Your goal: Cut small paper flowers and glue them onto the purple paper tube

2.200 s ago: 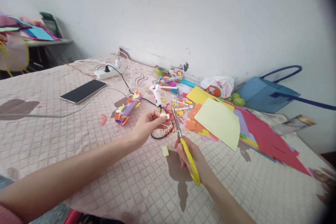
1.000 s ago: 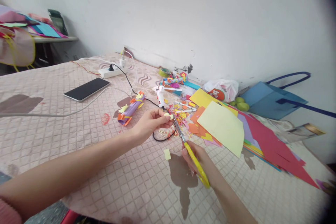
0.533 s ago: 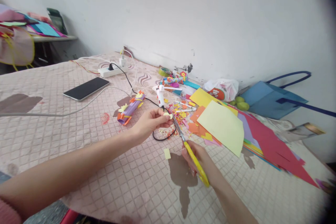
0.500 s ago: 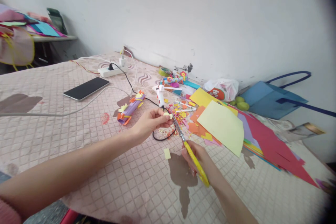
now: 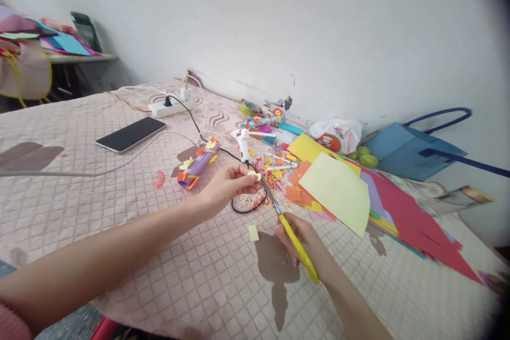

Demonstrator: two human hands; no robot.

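Between thumb and fingers, my left hand [image 5: 235, 180] pinches a small pale yellow paper piece [image 5: 254, 175]. My right hand [image 5: 298, 236] is wrapped round yellow-handled scissors [image 5: 297, 244]; their metal blades point up and left, with the tips at the paper piece. Whether the blades touch the paper I cannot tell. Below the hands a small pale yellow paper rectangle [image 5: 253, 232] lies on the patterned tablecloth [image 5: 215, 281]. Left of my left hand lies a purple paper roll [image 5: 199, 164] trimmed with orange and yellow paper shapes. A white glue gun [image 5: 244, 146] stands just beyond my fingers.
Colourful paper scraps [image 5: 274, 170] lie beyond the scissors, with a pale yellow sheet [image 5: 338, 191] and red sheets [image 5: 418, 218] to the right. A phone [image 5: 130, 134] and a power strip [image 5: 169, 109] are at left; a black cord [image 5: 250, 212] loops under my left hand. A blue bag [image 5: 414, 149] stands by the wall.
Almost nothing differs. The scissors and my right hand have shifted very slightly, while my left hand keeps its pinch on the paper piece.
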